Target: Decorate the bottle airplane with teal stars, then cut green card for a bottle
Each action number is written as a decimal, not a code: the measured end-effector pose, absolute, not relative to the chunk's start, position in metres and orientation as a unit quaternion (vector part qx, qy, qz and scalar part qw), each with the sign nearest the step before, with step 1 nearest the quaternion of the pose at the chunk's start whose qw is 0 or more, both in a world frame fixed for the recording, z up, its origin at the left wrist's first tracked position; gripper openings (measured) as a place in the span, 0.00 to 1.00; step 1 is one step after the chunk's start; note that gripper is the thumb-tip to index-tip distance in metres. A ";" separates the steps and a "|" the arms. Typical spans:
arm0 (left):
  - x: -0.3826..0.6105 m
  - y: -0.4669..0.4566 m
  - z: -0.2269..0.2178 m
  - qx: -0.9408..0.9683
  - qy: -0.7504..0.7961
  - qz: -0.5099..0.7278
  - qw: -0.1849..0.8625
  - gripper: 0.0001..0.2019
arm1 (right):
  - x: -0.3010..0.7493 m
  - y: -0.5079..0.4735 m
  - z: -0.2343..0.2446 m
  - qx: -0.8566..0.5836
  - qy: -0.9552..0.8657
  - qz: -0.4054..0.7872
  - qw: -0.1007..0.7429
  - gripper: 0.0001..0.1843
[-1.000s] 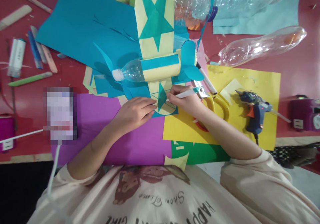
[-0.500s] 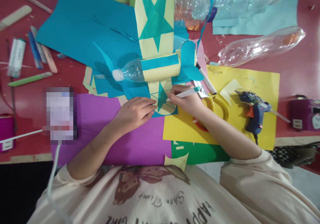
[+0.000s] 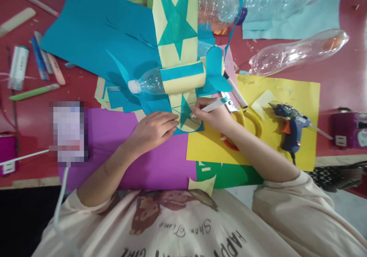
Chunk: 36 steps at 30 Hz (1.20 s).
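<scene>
Far left of the grip, on a red table [image 3: 28, 117], white markers [image 3: 18, 68], a blue pen [image 3: 39, 58] and a green pen [image 3: 34, 92]. Next, a blurred-out thing [image 3: 69, 131] with a white cord, beside a big purple sheet [image 3: 160, 161]. Just left of the grip, lays the left hand [image 3: 155, 129] on the near paper wing [image 3: 186, 127], fingers stretched out and close together. Just above and left of the grip, a clear bottle [image 3: 151, 81] wrapped in cream and blue paper, white cap to the left, blue tail [image 3: 215, 68] to the right. At the grip, pinches a white marker [image 3: 212, 105] between thumb and fingers of the right hand [image 3: 213, 115], tip down by a star [image 3: 185, 112] only partly green. Just right, yellow loops [image 3: 254, 123] near the right arm. More right, a yellow sheet [image 3: 308, 142] under a blue glue gun [image 3: 294, 133]. Far right, a purple box [image 3: 351, 129].
</scene>
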<state>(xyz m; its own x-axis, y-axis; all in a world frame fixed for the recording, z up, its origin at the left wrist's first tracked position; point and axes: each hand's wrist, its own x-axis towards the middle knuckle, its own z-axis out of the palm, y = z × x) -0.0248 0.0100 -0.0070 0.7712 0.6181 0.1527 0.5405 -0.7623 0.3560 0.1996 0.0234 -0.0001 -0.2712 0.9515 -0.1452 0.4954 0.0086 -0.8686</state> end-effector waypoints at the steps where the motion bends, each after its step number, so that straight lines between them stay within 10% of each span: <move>1: -0.025 0.010 -0.007 0.930 0.312 0.132 0.146 0.15 | 0.199 0.024 0.000 -0.547 -0.658 0.445 0.264 0.15; 36: -0.025 0.010 -0.007 0.929 0.306 0.141 0.152 0.16 | 0.200 0.025 -0.001 -0.550 -0.662 0.431 0.272 0.13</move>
